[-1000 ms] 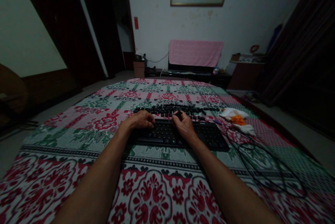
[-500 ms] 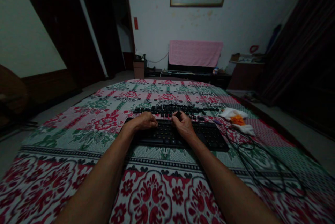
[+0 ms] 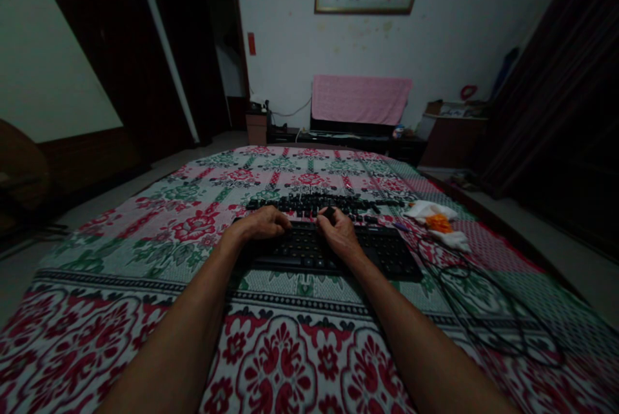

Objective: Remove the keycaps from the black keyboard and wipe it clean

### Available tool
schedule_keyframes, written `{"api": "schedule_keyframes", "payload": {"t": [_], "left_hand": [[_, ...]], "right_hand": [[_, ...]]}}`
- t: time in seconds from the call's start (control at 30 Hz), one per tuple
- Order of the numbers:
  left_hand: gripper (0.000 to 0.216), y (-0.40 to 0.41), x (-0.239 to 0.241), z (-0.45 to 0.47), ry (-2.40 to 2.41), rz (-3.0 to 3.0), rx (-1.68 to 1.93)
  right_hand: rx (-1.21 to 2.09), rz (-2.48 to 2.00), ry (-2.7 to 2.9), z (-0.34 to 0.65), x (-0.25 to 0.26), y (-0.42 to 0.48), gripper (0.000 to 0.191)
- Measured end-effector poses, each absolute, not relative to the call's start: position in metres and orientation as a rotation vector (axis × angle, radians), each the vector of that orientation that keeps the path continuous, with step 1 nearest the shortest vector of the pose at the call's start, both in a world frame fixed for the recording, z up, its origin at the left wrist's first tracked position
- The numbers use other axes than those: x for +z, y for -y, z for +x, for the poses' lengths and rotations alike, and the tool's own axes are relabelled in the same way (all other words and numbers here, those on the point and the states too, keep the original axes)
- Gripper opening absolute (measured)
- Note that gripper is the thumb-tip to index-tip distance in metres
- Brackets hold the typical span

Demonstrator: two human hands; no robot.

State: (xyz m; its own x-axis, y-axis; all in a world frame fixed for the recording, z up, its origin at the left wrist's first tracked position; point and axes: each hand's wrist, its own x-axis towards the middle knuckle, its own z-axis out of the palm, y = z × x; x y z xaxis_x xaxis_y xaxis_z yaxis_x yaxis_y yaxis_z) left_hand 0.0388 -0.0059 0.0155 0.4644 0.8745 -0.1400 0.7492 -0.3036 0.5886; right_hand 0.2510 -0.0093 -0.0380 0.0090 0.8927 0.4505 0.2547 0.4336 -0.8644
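A black keyboard [image 3: 300, 262] lies on the patterned cloth, and many of its positions appear bare of keycaps. Over its upper left part rests my left hand [image 3: 265, 223], fingers bent and tips close together at the keys; what they hold, if anything, is hidden. My right hand [image 3: 339, 232] is closed above the middle of the keyboard. A small black piece [image 3: 329, 213] shows between its thumb and fingers, too dark to make out its kind. Just behind the keyboard, loose black keycaps [image 3: 348, 201] lie in rough rows.
To the right are a white and orange cloth [image 3: 439, 220], a thin purple object [image 3: 400, 226] and a looped black cable [image 3: 503, 343]. The flowered cloth [image 3: 193, 227] covers the surface under everything. Against the far wall, a pink towel [image 3: 360, 98] hangs over a dark screen.
The fingers of my left hand have loosened and flattened slightly over the keyboard. My right hand stays in almost the same place with the small black piece.
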Motion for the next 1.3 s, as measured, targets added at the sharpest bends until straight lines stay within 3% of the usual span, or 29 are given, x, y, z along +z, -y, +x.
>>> {"api": "schedule_keyframes", "payload": {"t": [0.93, 1.1, 1.3], "left_hand": [[0.026, 0.009, 0.019, 0.044, -1.492, 2.194, 0.204], [0.026, -0.008, 0.025, 0.048, -1.684, 2.351, 0.304], [0.025, -0.032, 0.02, 0.069, -1.887, 2.469, 0.115]], "right_hand": [[0.675, -1.079, 1.532, 0.25, -0.034, 0.012, 0.019], [0.66, -1.081, 1.541, 0.25, -0.033, 0.013, 0.018], [0.644, -1.094, 1.543, 0.249, -0.03, 0.016, 0.018]]}}
